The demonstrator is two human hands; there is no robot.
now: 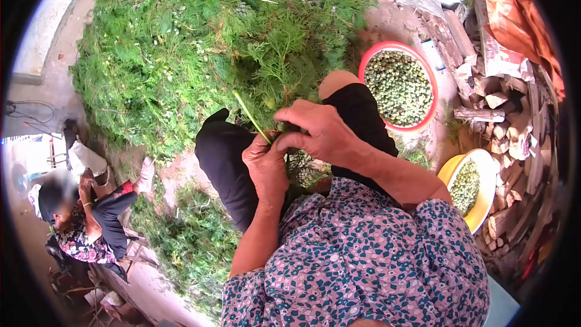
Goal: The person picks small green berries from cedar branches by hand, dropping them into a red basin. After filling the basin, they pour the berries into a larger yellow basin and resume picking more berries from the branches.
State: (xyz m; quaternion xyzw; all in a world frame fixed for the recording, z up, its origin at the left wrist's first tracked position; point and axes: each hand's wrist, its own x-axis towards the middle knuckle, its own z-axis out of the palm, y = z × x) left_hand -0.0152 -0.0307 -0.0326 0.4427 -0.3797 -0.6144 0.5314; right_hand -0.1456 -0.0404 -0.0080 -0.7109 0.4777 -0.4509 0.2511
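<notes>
My left hand [266, 163] is closed in a pinch around a thin, light green stem [249, 112], which sticks up and leftward past my fingers. Right beside it, my right hand [321, 133] has its thumb and fingers bent together close to the base of the stem. Whatever lies between those fingertips is hidden. Both hands are above my lap, between my knees in dark trousers. In front of my knees spreads a large heap of feathery green conifer branches [175, 54] dotted with small pale cones.
A red-rimmed basin [434, 88] full of small green cones stands beyond my right knee. Nearer my right elbow is a yellow basin [487, 172] with more cones. Stacked firewood [508, 139] lines the right side. At left sits another person [91, 224], near a smaller branch pile [193, 236].
</notes>
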